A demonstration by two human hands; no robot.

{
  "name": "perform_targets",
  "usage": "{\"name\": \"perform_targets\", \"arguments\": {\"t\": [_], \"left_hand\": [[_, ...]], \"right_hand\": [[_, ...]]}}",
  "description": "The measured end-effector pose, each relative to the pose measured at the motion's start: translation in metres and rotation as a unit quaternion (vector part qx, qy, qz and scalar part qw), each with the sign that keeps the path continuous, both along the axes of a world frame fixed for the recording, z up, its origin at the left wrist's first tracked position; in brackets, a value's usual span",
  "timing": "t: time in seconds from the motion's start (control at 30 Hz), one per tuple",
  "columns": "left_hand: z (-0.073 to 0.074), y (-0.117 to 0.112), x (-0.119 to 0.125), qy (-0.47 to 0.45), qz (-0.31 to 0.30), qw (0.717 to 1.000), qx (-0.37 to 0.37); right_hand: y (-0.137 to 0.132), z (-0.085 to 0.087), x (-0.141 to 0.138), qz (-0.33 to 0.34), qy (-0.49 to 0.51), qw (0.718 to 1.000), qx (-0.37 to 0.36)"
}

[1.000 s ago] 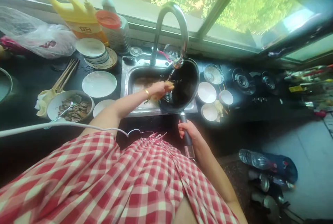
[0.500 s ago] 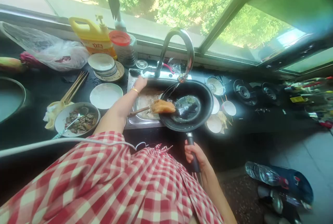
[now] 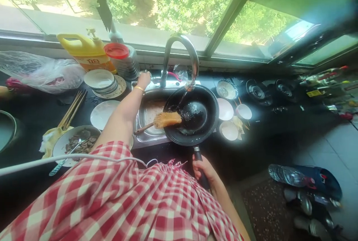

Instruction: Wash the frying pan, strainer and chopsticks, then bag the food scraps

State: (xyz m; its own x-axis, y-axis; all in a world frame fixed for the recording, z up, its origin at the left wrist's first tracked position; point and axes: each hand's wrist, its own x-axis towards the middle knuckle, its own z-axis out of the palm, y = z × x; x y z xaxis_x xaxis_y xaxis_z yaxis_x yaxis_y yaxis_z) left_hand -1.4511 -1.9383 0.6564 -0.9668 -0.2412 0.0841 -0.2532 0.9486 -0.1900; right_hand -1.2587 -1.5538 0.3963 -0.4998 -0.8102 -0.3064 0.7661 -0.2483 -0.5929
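Observation:
My right hand [image 3: 203,167] is closed around the black handle of a wok [image 3: 207,131], which I hold over the right part of the steel sink [image 3: 141,116]. Water runs into the wok from the curved faucet [image 3: 195,60]. A brush with a wooden handle and tan bristles [image 3: 167,119] lies across the wok's left rim, its handle over the sink. My left hand [image 3: 143,80], below it a gold bracelet, reaches to a round metal piece [image 3: 149,74] behind the sink. Its fingers are small and partly hidden, so their grip is unclear.
Left of the sink stand stacked plates [image 3: 99,79], a food bowl with a spoon [image 3: 60,147], chopsticks [image 3: 72,110], a yellow jug [image 3: 81,50] and a red-lidded jar [image 3: 120,52]. Several bowls [image 3: 225,109] and a stove [image 3: 257,91] are on the right. A white cable [image 3: 84,156] crosses in front.
My left hand has moved farther back, from the sink's rear edge to the round metal piece. My right hand still holds the wok under the running water. The view has shifted slightly.

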Motion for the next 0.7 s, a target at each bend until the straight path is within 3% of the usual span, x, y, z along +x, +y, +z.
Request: {"name": "perform_targets", "arguments": {"t": [0.07,0.1,0.17,0.2,0.23,0.33,0.43,0.5,0.6,0.67,0.7], "left_hand": [[-0.023,0.026,0.018,0.007,0.043,0.999,-0.016],[-0.041,0.042,0.031,-0.003,0.034,0.999,-0.020],[-0.081,0.072,0.059,-0.064,-0.040,0.997,-0.014],[-0.101,0.086,0.074,-0.122,-0.111,0.986,-0.025],[-0.119,0.098,0.087,-0.168,-0.141,0.975,-0.038],[-0.155,0.117,0.113,-0.258,-0.158,0.952,-0.053],[-0.155,0.118,0.105,-0.290,-0.153,0.945,-0.010],[-0.137,0.112,0.081,-0.230,-0.146,0.962,-0.014],[-0.108,0.100,0.034,-0.063,-0.140,0.986,-0.060],[-0.103,0.094,0.014,-0.033,-0.165,0.983,-0.070],[-0.107,0.091,0.011,-0.044,-0.172,0.981,-0.072]], "right_hand": [[0.001,0.004,0.000,-0.002,0.000,1.000,-0.006],[0.001,0.007,0.001,-0.005,-0.001,1.000,-0.008],[0.001,0.011,0.001,-0.008,-0.006,1.000,-0.008],[0.000,0.013,0.002,-0.009,-0.007,1.000,-0.006],[-0.001,0.015,0.002,-0.011,-0.006,1.000,-0.003],[-0.005,0.021,0.003,-0.014,0.006,1.000,0.012],[-0.007,0.028,0.004,-0.011,0.021,0.999,0.032],[-0.006,0.033,0.005,-0.007,0.018,0.999,0.039],[-0.002,0.038,0.008,-0.004,0.004,0.999,0.033],[0.000,0.041,0.008,-0.007,-0.003,1.000,0.030],[0.000,0.042,0.008,-0.008,-0.007,1.000,0.029]]}}
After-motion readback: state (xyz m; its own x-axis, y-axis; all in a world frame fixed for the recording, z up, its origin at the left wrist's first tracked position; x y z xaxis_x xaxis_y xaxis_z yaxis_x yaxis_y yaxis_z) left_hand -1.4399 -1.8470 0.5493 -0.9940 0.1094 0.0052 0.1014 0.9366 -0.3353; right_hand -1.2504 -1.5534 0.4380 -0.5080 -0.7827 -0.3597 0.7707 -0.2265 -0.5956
